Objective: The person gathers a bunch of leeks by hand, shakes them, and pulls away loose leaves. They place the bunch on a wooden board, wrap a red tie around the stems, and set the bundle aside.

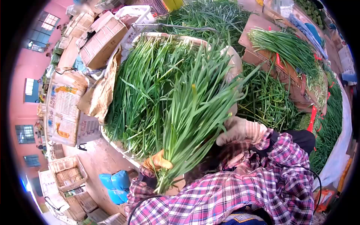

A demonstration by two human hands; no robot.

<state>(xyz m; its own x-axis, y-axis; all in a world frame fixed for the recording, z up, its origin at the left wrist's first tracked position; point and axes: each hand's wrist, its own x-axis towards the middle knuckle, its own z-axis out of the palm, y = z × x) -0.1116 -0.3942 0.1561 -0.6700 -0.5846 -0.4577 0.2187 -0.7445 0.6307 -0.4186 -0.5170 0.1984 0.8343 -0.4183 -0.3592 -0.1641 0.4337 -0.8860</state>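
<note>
My left hand [159, 161], in an orange-yellow glove, is closed around the pale stem ends of a large bunch of garlic chives [193, 108]. The long flat leaves fan up and to the right, over a big basket [123, 152] heaped with more garlic chives [140, 82]. At the right side of the bunch, close to its leaves, is my right hand [243, 130] in a whitish glove. Its fingers are partly hidden, but they look loosely curved and apart from the thumb, with nothing seen in them.
Loose greens [268, 90] lie right of the basket. Beyond them, a bunch of chives [285, 47] rests on a cardboard-covered board [255, 26]. White crates [63, 108] and a cardboard box [103, 41] stand left. A blue bag [114, 185] sits on the floor beside a basket [67, 172].
</note>
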